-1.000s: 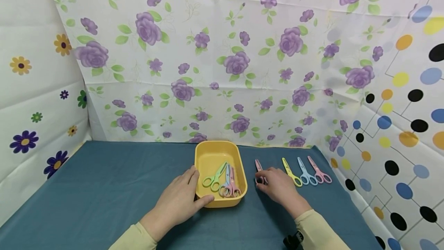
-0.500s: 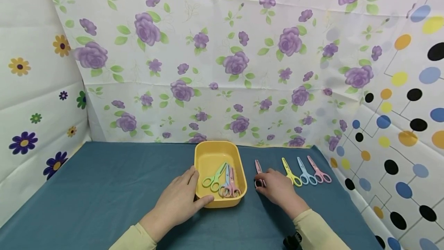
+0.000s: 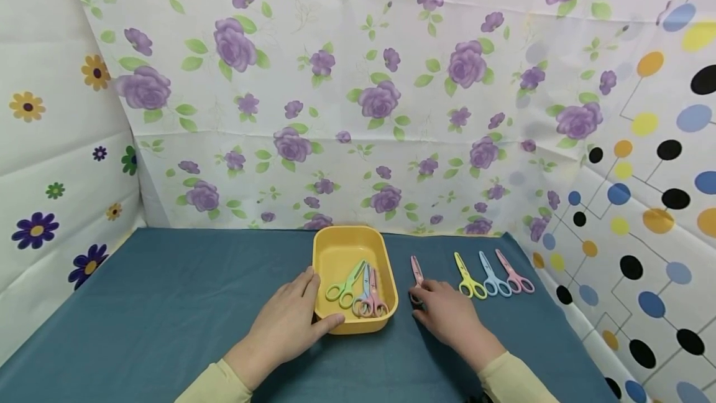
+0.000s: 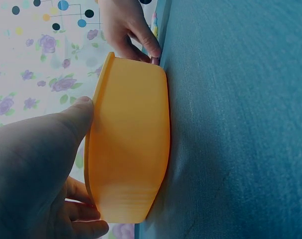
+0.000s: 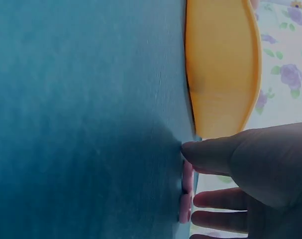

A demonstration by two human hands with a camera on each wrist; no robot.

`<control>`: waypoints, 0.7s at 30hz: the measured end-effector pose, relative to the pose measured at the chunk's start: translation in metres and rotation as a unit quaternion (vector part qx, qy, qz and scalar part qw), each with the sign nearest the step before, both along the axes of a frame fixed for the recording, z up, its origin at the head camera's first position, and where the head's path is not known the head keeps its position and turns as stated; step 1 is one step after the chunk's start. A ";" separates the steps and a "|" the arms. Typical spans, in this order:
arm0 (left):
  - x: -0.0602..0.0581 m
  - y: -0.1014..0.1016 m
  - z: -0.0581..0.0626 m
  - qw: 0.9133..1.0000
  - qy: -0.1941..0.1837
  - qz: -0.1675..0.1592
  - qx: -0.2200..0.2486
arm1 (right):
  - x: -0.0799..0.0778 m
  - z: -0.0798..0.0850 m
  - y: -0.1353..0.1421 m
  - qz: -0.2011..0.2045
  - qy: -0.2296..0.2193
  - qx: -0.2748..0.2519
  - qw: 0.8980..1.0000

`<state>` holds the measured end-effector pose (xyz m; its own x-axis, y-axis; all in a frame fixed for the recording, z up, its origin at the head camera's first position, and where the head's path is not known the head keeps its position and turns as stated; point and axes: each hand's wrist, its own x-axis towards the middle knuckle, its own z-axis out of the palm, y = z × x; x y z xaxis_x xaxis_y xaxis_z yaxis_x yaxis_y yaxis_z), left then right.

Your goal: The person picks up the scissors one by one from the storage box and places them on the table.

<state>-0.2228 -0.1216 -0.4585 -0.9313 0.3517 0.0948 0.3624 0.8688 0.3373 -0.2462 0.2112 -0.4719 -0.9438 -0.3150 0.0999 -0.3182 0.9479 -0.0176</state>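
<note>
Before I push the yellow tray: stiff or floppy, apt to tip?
Probably stiff: its wall looks undented where the left hand touches it. The tray will likely slide rather than tip, being shallow and set flat on the blue cloth. The green scissors lie unheld inside, so they may well shift with a quick shove.

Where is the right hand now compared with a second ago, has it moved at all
Yes, slightly: in the head view the right hand has drawn back nearer the viewer, judged against the yellow scissors, whose left loop now shows.
</note>
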 end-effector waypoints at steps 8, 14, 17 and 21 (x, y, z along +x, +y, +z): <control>0.001 0.001 0.001 1.000 0.000 0.002 -0.003 | 0.008 0.001 -0.001 0.006 -0.013 0.004 1.000; 0.001 0.001 0.001 1.000 0.002 0.003 -0.002 | 0.006 -0.001 -0.001 0.001 -0.004 0.011 1.000; 0.001 0.001 0.001 1.000 0.002 0.002 -0.002 | 0.006 -0.002 0.000 0.004 0.003 0.014 1.000; 0.001 0.000 0.001 1.000 0.005 0.002 -0.006 | 0.005 -0.003 0.002 0.003 0.006 0.018 1.000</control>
<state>-0.2216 -0.1211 -0.4579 -0.9319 0.3489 0.0993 0.3618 0.8743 0.3237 -0.2410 0.2127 -0.4753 -0.9408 -0.3242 0.0993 -0.3239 0.9459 0.0196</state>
